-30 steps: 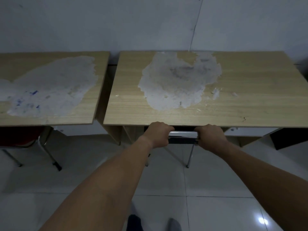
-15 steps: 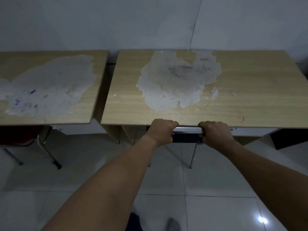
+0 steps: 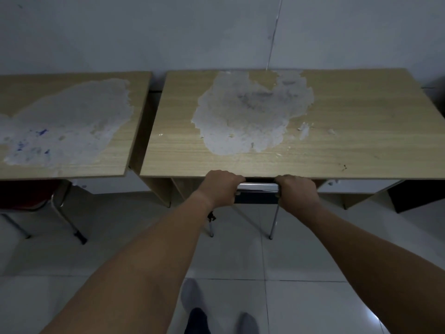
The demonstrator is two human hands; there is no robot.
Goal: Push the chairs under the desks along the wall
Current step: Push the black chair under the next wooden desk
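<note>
A wooden desk (image 3: 361,141) with a large worn grey patch stands against the wall in front of me. Under its front edge sits a chair (image 3: 257,187) with a chrome top rail and dark backrest; its two metal rear legs reach the floor below. My left hand (image 3: 220,188) is shut on the left end of that rail, and my right hand (image 3: 298,194) is shut on the right end. The seat is hidden beneath the desk. A second worn desk (image 3: 115,145) stands to the left, with a red chair (image 3: 26,196) tucked under it.
The white wall runs right behind both desks. A narrow gap separates the two desks. A dark object (image 3: 419,196) sits under the right end of the near desk. The floor is pale glossy tile, and my feet (image 3: 192,302) show at the bottom.
Both hands have moved forward with the chair's rail, which now sits right at the desk's front edge. The chair has slid further under the desk.
</note>
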